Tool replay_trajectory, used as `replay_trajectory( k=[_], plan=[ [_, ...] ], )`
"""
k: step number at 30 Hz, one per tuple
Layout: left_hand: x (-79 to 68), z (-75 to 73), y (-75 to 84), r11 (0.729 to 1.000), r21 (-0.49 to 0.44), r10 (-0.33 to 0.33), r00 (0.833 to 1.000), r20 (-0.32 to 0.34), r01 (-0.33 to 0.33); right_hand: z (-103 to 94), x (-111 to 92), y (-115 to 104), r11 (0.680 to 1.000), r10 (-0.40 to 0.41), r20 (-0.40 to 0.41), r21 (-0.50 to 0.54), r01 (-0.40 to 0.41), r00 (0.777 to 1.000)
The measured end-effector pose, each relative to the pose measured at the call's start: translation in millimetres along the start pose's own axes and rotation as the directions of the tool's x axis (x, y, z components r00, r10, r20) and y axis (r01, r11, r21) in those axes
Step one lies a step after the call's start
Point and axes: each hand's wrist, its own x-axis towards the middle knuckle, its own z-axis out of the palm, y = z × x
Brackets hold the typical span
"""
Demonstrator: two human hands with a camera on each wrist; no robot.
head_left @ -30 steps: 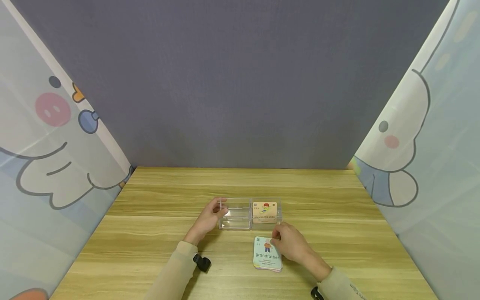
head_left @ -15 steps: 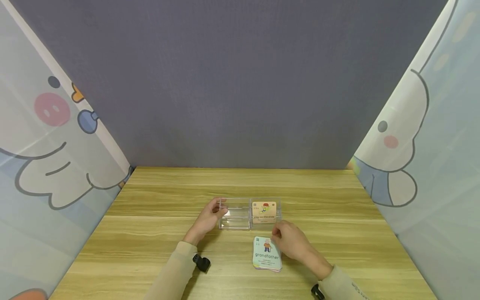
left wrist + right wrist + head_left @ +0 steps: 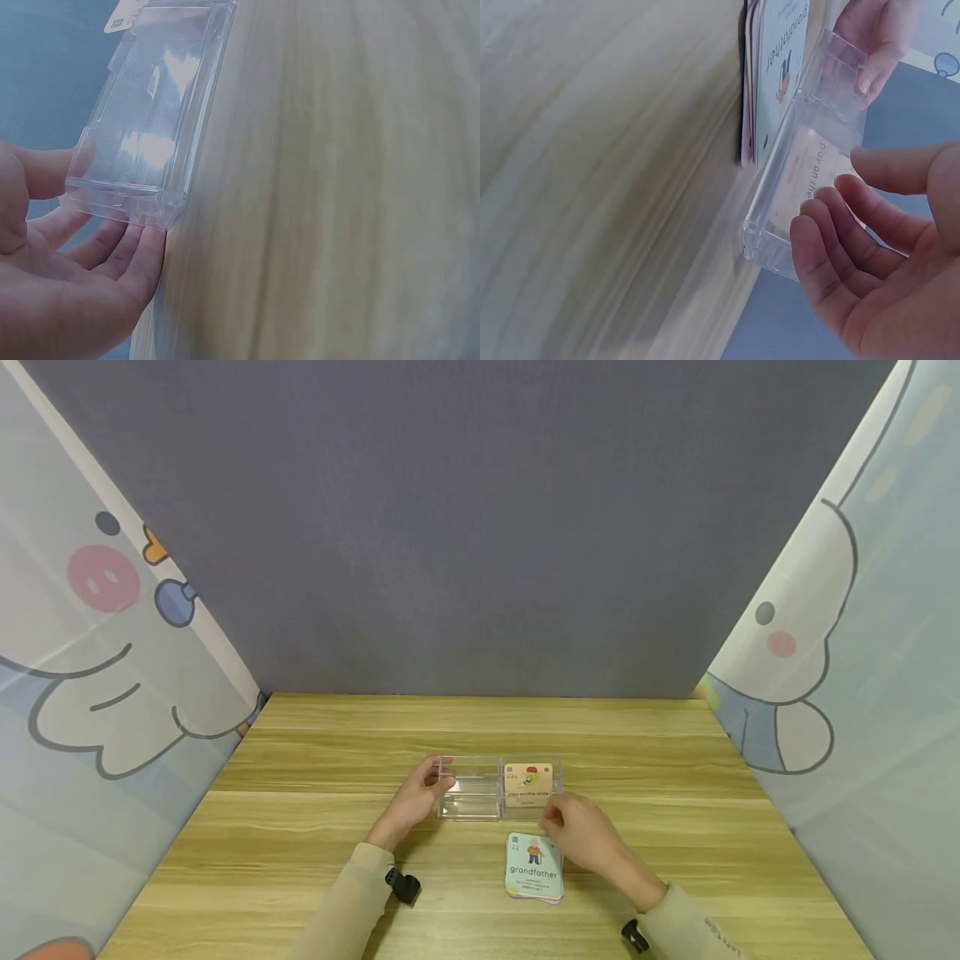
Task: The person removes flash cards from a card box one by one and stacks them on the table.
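A clear plastic card box with two compartments side by side lies on the wooden table. My left hand grips its left end, thumb on the near side and fingers wrapped round the end wall, as the left wrist view shows. In the right compartment lies an orange "play on the slide" card. My right hand hovers at the box's near right corner with fingers loosely bent and nothing between them. Just below it, a stack of cards rests on the table, a pale green "grandfather" card on top.
The wooden table meets a dark grey back panel. Cartoon-printed curtains flank it on both sides. A black strap device sits on the left sleeve, and another on the right one.
My right hand has shifted slightly away from the top corner of the card stack toward the box, uncovering that corner. The left hand, box and cards look unmoved.
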Motion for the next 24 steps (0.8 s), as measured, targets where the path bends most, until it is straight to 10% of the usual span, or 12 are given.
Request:
replay_trajectory(
  k=[24],
  plan=[
    [0.4, -1.0, -0.4, 1.000, -0.007, 0.001, 1.000, 0.007, -0.001, -16.3, 12.1, -8.9, 0.996, 0.045, -0.093, 0.081, -0.037, 0.995]
  ],
)
